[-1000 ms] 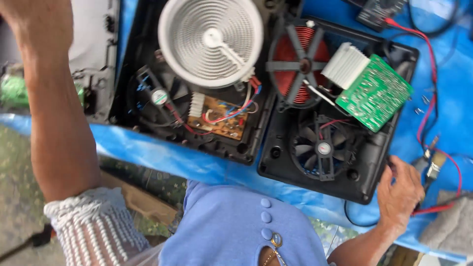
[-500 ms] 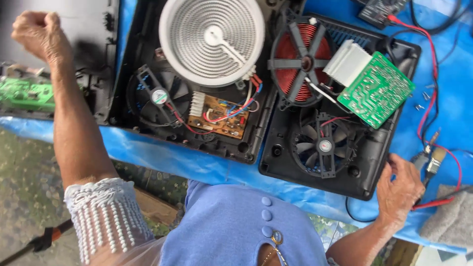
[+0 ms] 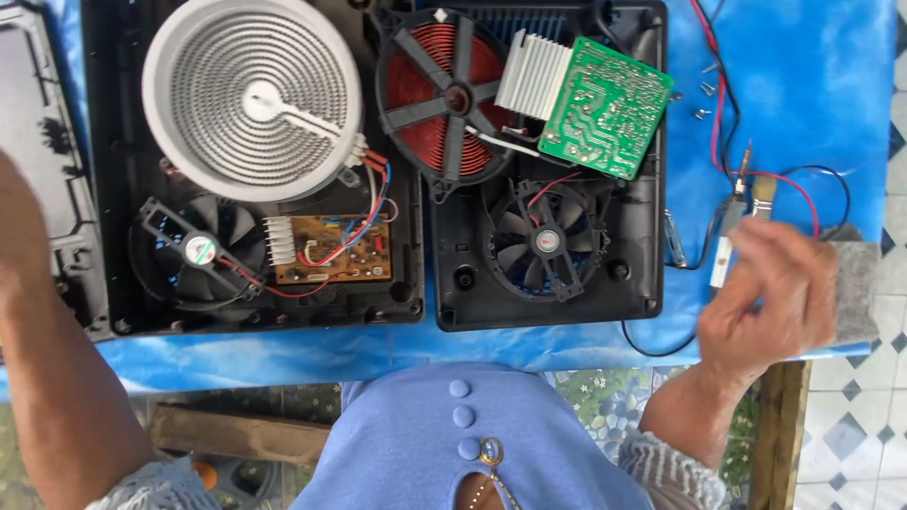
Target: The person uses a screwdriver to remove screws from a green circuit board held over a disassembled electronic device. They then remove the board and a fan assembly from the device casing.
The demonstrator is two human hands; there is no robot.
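An opened black two-burner cooker (image 3: 406, 312) lies on a blue sheet. Its left half holds a white spiral heating element (image 3: 250, 99), a fan (image 3: 194, 250) and a brown circuit board (image 3: 331, 250). In the right half are a copper coil (image 3: 444, 94), a green circuit board (image 3: 600, 104) tipped up beside a finned heat sink (image 3: 534, 71), and a second fan (image 3: 546, 241). My right hand (image 3: 770, 293), blurred, hovers with curled fingers at a pale-handled tool (image 3: 723, 255) right of the cooker. My left hand (image 3: 14, 222) is cut off by the left edge; only the forearm shows.
Red and black wires (image 3: 718, 113) run down the right side of the blue sheet (image 3: 803, 76), with small screws (image 3: 704, 90) beside them. A grey pad (image 3: 855, 283) lies by my right hand. A grey panel (image 3: 38, 142) sits left of the cooker. Tiled floor lies to the right.
The view has closed in on the cooker. My left arm dropped from a raised fist to the left edge. My right hand lifted off the table edge toward the pale-handled tool.
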